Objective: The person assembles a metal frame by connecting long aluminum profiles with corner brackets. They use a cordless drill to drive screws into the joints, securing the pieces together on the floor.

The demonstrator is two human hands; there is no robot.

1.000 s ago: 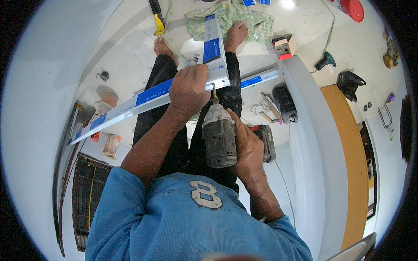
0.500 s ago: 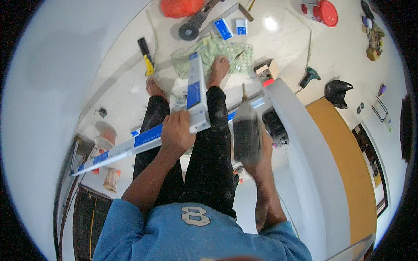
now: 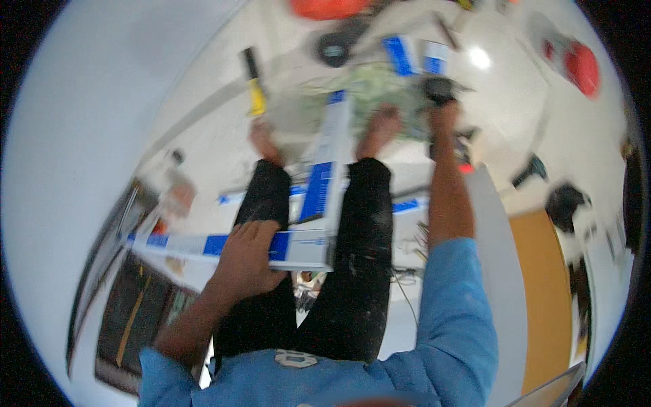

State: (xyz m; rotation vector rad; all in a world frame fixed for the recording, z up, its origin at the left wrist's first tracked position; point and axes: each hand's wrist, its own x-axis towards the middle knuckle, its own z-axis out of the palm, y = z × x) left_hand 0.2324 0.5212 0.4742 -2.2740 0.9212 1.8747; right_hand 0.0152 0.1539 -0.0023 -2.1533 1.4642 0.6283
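Observation:
My left hand (image 3: 249, 261) is closed around one arm of an L-shaped white frame (image 3: 306, 249), a profile covered in blue-and-white protective film. One leg of the frame reaches left; the other rises between my shins toward the floor sheet. My right arm is stretched far forward, and my right hand (image 3: 445, 114) is closed on a dark power drill (image 3: 437, 88), its thin bit pointing right. The drill is beside a crumpled pale green sheet (image 3: 380, 81) and below two blue-and-white boxes (image 3: 400, 55). Motion blur hides finer detail.
A black-and-yellow hand tool (image 3: 255, 88) lies beyond my left foot. An orange bundle (image 3: 329, 7) and a dark round-headed tool (image 3: 333, 49) are at the far side. To the right are a red-lidded bucket (image 3: 583, 68), a second drill (image 3: 531, 171), and a black bag (image 3: 566, 203).
My right hand has carried the drill from beside my right thigh forward to the boxes. My left hand and the frame are lower, with the frame's left-reaching leg more level. The view has shifted.

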